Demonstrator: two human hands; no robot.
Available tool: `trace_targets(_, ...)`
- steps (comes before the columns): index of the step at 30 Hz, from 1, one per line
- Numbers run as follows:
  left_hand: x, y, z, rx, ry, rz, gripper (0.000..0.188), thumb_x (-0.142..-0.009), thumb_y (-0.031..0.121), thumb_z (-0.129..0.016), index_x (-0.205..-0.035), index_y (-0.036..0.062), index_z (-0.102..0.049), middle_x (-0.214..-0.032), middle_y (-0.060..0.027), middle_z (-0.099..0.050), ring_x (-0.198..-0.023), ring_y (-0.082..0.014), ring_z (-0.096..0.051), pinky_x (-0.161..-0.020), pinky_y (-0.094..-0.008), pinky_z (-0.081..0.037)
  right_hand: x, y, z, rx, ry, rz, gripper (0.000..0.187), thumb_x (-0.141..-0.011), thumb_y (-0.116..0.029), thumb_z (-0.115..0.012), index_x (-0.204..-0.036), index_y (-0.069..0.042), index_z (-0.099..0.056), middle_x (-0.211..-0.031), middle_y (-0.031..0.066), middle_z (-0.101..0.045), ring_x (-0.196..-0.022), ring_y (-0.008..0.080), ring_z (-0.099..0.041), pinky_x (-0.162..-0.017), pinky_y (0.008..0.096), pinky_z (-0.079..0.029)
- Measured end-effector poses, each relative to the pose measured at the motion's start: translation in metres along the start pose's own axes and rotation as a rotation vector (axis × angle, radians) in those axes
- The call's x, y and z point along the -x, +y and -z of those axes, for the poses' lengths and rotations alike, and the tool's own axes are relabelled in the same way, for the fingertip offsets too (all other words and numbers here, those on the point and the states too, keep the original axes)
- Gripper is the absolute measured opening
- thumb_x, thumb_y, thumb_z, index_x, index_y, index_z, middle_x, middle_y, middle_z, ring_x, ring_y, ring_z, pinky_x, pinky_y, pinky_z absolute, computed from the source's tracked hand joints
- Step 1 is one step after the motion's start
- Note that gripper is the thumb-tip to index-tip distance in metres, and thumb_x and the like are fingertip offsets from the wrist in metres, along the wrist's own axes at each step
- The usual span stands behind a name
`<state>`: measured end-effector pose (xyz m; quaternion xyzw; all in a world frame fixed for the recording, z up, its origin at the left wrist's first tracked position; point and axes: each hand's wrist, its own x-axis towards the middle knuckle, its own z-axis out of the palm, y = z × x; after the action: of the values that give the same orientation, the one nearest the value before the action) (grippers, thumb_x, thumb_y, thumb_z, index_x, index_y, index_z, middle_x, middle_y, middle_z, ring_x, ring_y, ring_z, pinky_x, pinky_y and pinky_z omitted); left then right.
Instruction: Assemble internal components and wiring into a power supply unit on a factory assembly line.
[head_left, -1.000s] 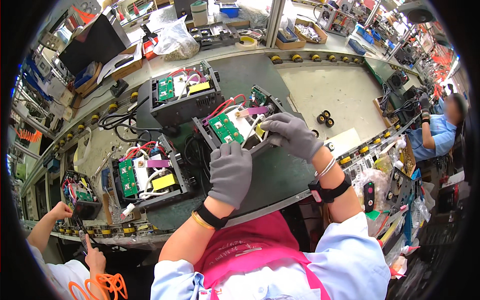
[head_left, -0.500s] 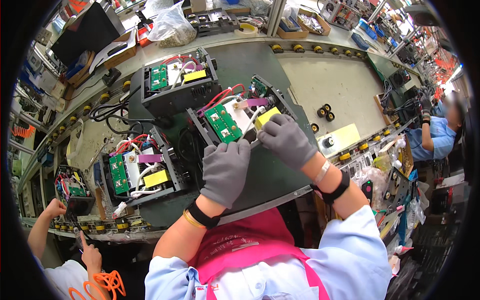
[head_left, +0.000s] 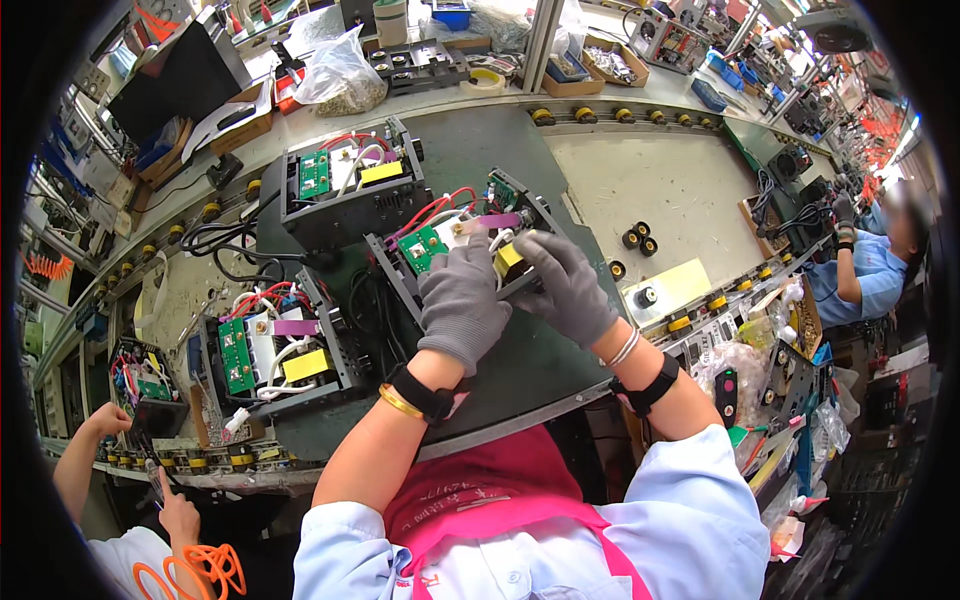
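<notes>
Before me on a dark green board [head_left: 530, 365] stands an open black metal machine housing [head_left: 400, 285], with a green circuit board [head_left: 420, 248], red wires, a purple strip [head_left: 500, 221] and a yellow-wrapped transformer [head_left: 508, 262]. My left hand [head_left: 462, 305], in a grey glove, reaches over its near side. Its fingers are closed together by the circuit board and a white cable; what they pinch is hidden. My right hand [head_left: 568, 288], also gloved, is at the housing's right side. Its fingers are apart, with the forefinger against the transformer.
Similar open housings stand behind [head_left: 350, 200] and to the left [head_left: 275, 350]. Black rollers [head_left: 640, 238] and a yellow sheet [head_left: 672, 285] lie on the right. A co-worker's hands [head_left: 180, 515] are at lower left; another person [head_left: 865, 265] works at far right.
My left hand has moved forward and right, over the circuit board. My right hand has drawn slightly back from the transformer, its fingers spreading. The view has shifted a little.
</notes>
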<state>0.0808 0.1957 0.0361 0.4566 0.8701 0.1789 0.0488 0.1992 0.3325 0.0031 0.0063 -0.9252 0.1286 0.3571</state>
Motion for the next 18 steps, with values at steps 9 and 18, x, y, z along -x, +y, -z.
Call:
trace_targets(9, -0.018, -0.002, 0.017, -0.055, -0.138, -0.032, 0.044, -0.062, 0.036, -0.084, -0.088, 0.0047, -0.067, -0.084, -0.0141, -0.07, -0.078, -0.0313, -0.07, -0.069, -0.042, -0.054, -0.016, 0.004, -0.002, 0.33, -0.446, -0.058, 0.09, -0.071, -0.023, -0.078, -0.15, -0.006, -0.037, -0.151, 0.0136, -0.045, -0.14, 0.0277, -0.042, -0.118, 0.0436, -0.028)
trace_targets(18, -0.017, -0.009, 0.004, -0.123, -0.019, -0.23, 0.042, -0.062, 0.04, -0.081, -0.084, 0.0062, -0.067, -0.076, -0.0141, -0.068, -0.077, -0.0326, -0.068, -0.068, -0.0433, -0.052, -0.026, 0.005, 0.003, 0.342, -0.548, -0.062, 0.081, -0.075, -0.025, -0.077, -0.147, -0.007, -0.043, -0.149, 0.0115, -0.048, -0.135, 0.0303, -0.047, -0.109, 0.0409, -0.04)
